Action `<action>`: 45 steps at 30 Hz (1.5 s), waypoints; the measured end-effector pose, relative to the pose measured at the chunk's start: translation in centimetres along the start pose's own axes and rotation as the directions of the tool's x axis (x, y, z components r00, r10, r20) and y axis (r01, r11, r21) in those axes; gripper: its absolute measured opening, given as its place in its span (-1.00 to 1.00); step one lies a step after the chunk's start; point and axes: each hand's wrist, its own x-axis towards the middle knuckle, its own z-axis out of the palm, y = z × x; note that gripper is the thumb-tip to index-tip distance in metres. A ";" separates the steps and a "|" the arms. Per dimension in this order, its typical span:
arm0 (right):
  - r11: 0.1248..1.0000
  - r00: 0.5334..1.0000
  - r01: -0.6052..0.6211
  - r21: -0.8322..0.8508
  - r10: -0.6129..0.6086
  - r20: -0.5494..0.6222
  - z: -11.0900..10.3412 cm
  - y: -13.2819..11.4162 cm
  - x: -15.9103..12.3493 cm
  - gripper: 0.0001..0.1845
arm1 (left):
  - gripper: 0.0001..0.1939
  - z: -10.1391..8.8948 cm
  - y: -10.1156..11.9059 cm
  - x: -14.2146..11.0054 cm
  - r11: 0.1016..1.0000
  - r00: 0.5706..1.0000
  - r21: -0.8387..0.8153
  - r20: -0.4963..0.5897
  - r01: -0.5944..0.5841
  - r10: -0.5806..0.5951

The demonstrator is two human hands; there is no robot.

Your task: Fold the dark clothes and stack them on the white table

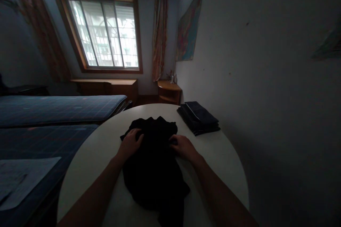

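Note:
A black garment [157,170] lies crumpled on the white round table [106,159], its near end trailing toward the table's front. Its exact kind is lost in the dark. On its upper left part rests my left hand [131,142], fingers and thumb curled with a fold of cloth between them. At the opposite edge my right hand [183,146] pinches the fabric, its fingertips partly hidden in it. To the right of that hand sits a stack of folded dark clothes [199,117], apart from the garment.
A white wall [266,95] runs close along the right side. Left of the table are beds with blue checked mattresses [53,110]; a large paper sheet [26,177] lies on the nearer one. A desk [112,82] and a corner shelf [169,86] stand beyond.

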 end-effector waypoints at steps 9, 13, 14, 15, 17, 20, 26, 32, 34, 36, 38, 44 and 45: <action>0.981 0.883 -0.154 -0.115 0.084 -0.461 -2.6 3.2 1.0 -0.58 | -0.50 -0.7 -2.1 0.2 0.957 0.972 0.174 -0.073 0.233 -0.223; 0.882 0.887 -0.390 -0.266 0.283 -0.364 -3.2 1.6 -0.2 -0.54 | -0.49 -1.9 -0.8 -0.3 0.908 0.950 0.287 -0.029 0.306 -0.311; 0.861 0.888 -0.426 -0.278 0.341 -0.308 -3.3 1.1 -0.6 -0.53 | -0.49 -2.2 -0.5 -0.4 0.893 0.941 0.319 0.010 0.317 -0.337; 0.851 0.894 -0.439 -0.290 0.379 -0.240 -3.4 0.7 -1.0 -0.51 | -0.50 -2.5 -0.3 -0.6 0.883 0.931 0.340 0.051 0.324 -0.361; 0.855 0.910 -0.414 -0.312 0.401 -0.106 -3.4 0.0 -1.6 -0.48 | -0.55 -2.8 -0.2 -0.8 0.877 0.914 0.344 0.106 0.336 -0.392; 0.887 0.934 -0.323 -0.328 0.354 0.036 -2.9 -0.2 -2.1 -0.53 | -0.65 -2.5 -0.7 -0.9 0.898 0.915 0.286 0.129 0.334 -0.382; 0.967 0.959 -0.192 -0.165 0.221 0.179 -2.2 0.8 -1.7 -0.46 | -0.80 -2.3 -3.0 0.5 0.928 0.932 0.083 -0.038 0.363 -0.361; 0.959 0.950 -0.261 -0.109 0.235 -0.208 -3.3 1.9 -0.3 -0.66 | -0.69 -3.1 -5.9 1.8 0.904 0.875 -0.126 -0.228 0.408 -0.427; 0.957 0.916 -0.280 -0.077 0.242 -0.321 -3.6 2.4 0.3 -0.69 | -0.70 -2.7 -5.9 1.8 0.919 0.902 -0.168 -0.194 0.356 -0.385; 0.960 0.909 -0.277 -0.042 0.248 -0.336 -3.7 2.9 0.6 -0.72 | -0.68 -2.0 -5.1 1.6 0.937 0.933 -0.188 -0.155 0.294 -0.324; 0.973 0.931 -0.230 0.018 0.225 -0.288 -3.8 2.9 0.5 -0.76 | -0.56 -1.4 -4.1 1.4 0.954 0.958 -0.196 -0.132 0.225 -0.253; 0.979 0.972 0.012 0.205 -0.060 0.226 -4.4 1.4 -1.6 -0.50 | -0.15 -0.3 -3.1 -0.4 0.990 1.000 -0.138 0.002 -0.003 0.003; 0.978 0.945 0.006 0.210 -0.074 0.318 -4.4 1.4 -1.9 -0.41 | -0.15 -0.3 -3.4 -0.6 0.992 1.000 -0.126 0.015 0.016 -0.014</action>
